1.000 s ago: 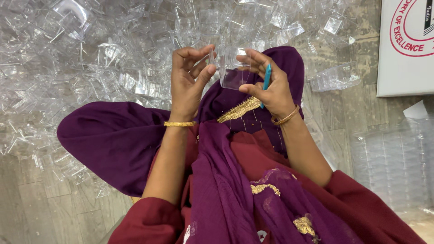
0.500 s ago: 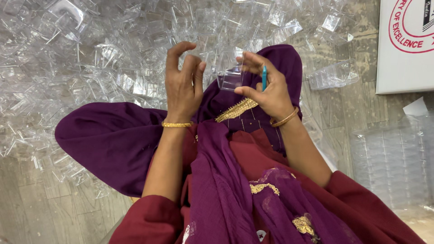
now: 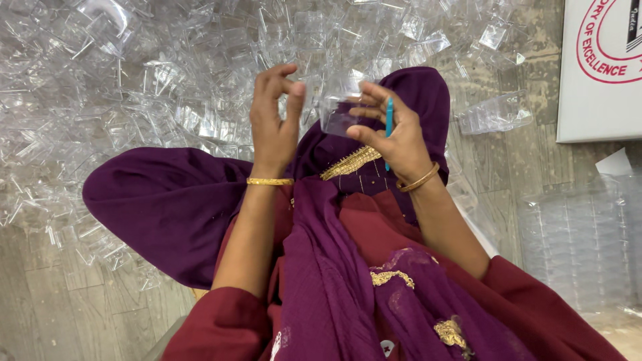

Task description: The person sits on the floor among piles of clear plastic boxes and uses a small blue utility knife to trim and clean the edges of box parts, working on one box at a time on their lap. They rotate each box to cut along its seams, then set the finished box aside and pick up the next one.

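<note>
Small clear plastic box (image 3: pixel 338 110) held up over lap, pinched in right hand (image 3: pixel 394 134) between thumb and fingertips, seemingly for inspection. Thin blue tool (image 3: pixel 388 127) tucked along same fingers, kept ready. Left hand (image 3: pixel 274 124) just beside box, not touching, fingers curled half-closed around nothing. Gold bangles on both wrists. Heap of clear plastic pieces (image 3: pixel 147 80) spread on floor beyond purple cloth (image 3: pixel 167 207).

I see clear glossy plastic piece (image 3: pixel 338 107) | heap of glossy clear plastic (image 3: pixel 134 87) at 10 o'clock | slim smooth teal plastic tool (image 3: pixel 388 127) | matt purple cloth (image 3: pixel 167 207) | shiny gold metal bangles (image 3: pixel 269 181) | worn wooden floor (image 3: pixel 40 321)
</note>
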